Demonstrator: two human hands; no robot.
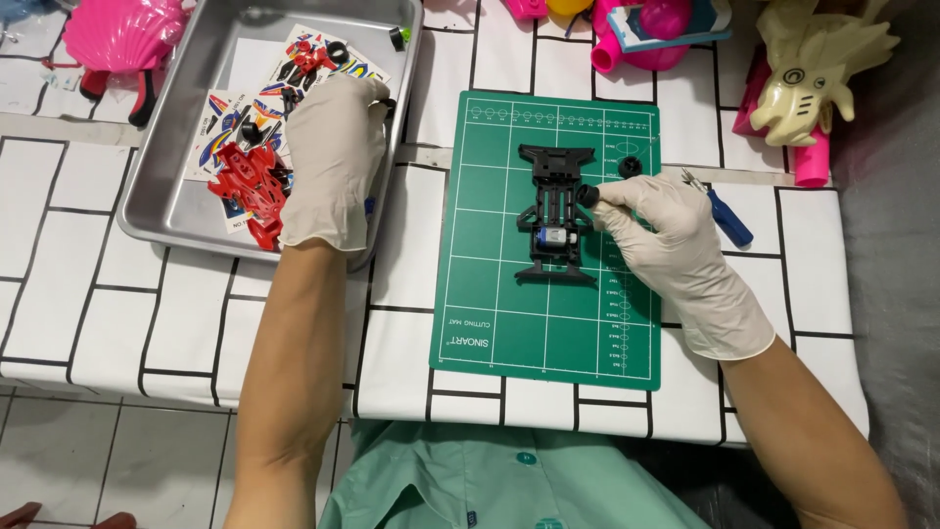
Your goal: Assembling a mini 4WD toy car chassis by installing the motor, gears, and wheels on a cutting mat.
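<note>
Sitting at the middle of the green gridded cutting mat, the black plastic toy-car chassis with its small silver motor is being fitted with wheels, to judge by the pictures: the gloved right hand is pinching a small black wheel between thumb and fingertips and holding it against the chassis's right side. A second black wheel is lying on the mat just beyond. The next move probably calls for lining the wheel's hub with the axle and pressing it straight on (the axle itself is too small to make out). The gloved left hand is reaching into the shallow metal tray, fingers curled over the parts; whether they are gripping anything cannot be told. The tray is holding red plastic body parts, colourful sticker sheets and small black pieces. A blue-handled screwdriver is lying right of the mat.
</note>
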